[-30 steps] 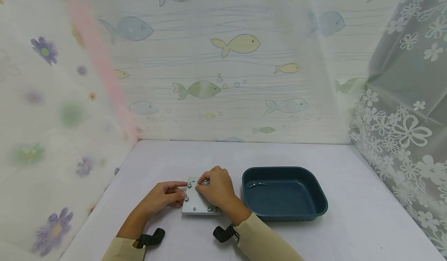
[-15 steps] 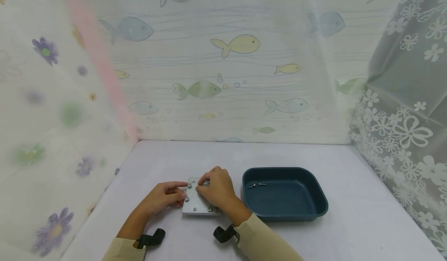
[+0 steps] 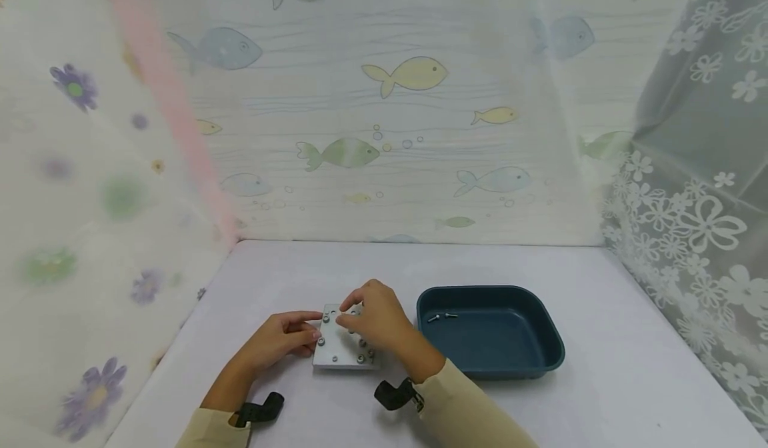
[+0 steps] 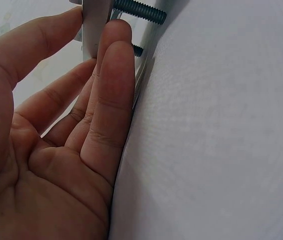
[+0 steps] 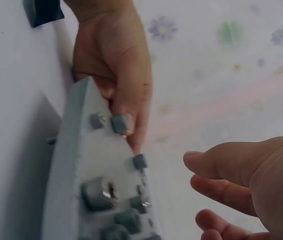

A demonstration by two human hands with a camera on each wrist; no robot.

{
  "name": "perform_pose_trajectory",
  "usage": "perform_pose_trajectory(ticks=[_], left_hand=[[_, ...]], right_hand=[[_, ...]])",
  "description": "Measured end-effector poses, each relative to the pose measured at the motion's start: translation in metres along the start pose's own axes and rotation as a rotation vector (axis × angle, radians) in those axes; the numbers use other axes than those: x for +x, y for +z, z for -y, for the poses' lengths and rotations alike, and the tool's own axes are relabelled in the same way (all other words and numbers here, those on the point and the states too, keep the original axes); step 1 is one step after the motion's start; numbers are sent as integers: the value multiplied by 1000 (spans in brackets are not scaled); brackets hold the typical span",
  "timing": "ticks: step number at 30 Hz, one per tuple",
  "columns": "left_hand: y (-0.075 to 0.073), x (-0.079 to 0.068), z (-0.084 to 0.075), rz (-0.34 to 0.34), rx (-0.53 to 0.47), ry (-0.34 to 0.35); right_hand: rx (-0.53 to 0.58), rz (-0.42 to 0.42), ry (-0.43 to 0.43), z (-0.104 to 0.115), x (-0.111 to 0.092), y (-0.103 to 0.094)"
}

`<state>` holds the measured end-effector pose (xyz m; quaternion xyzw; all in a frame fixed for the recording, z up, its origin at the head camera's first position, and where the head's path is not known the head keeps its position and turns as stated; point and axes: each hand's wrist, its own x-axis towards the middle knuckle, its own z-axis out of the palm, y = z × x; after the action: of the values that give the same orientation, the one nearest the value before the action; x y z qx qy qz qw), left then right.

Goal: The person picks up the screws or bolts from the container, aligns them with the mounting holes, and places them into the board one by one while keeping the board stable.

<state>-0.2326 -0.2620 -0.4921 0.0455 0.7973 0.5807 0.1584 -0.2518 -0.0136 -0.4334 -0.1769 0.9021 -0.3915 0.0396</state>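
A light grey metal plate (image 3: 342, 348) with several bolts (image 3: 361, 359) set in its face is near the front middle of the table. My left hand (image 3: 279, 338) holds its left edge. In the left wrist view the thumb (image 4: 46, 37) is at the plate's edge, with fingers on its underside beside a threaded bolt end (image 4: 140, 11) that sticks out below. My right hand (image 3: 378, 318) hovers over the plate's upper right part. The right wrist view shows that hand's thumb (image 5: 221, 160) and fingers apart from the plate (image 5: 66, 165), nothing between them.
A dark blue tray (image 3: 492, 367) stands right of the plate, close to my right forearm. Two small screws (image 3: 442, 317) lie inside it at the left. Patterned curtains (image 3: 414, 168) rise behind the white table (image 3: 600, 341) and at both sides.
My right hand has lifted off the plate, its wrist shifting slightly right, which uncovers more bolts on the plate's right side. The left hand and the plate have stayed put.
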Motion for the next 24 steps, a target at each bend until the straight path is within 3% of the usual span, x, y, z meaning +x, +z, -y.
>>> perform_pose_trajectory(ticks=[8,24], left_hand=[[2,-1,-1,-13,-2,0],[4,-1,0,-30,9,4]], right_hand=[[-52,73,-67,-1,-7,-34],[-80,122,-119,-42,-17,-89]])
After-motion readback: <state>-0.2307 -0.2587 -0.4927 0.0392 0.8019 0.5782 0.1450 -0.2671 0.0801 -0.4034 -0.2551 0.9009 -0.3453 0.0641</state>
